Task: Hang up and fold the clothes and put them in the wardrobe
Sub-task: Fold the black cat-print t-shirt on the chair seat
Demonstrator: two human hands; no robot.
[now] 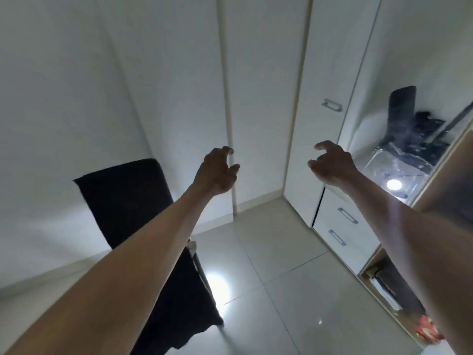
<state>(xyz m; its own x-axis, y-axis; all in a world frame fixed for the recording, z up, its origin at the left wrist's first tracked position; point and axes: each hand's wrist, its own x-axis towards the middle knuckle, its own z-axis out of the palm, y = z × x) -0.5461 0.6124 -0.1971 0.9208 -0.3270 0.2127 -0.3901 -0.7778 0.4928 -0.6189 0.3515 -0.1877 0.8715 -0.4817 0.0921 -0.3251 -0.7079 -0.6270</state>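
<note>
Both my arms reach forward at about chest height. My left hand hangs in the air with loosely curled fingers and holds nothing. My right hand is likewise empty, fingers loosely curled, in front of the white wardrobe. A black garment is draped over a chair at the left, below my left forearm. Dark clothes lie in an open wardrobe compartment at the right, behind my right hand.
White drawers with metal handles sit below the compartment. A lower open shelf holds dark items, and something red lies near the bottom right. Glossy floor tiles stretch between the chair and the wardrobe. White walls stand behind.
</note>
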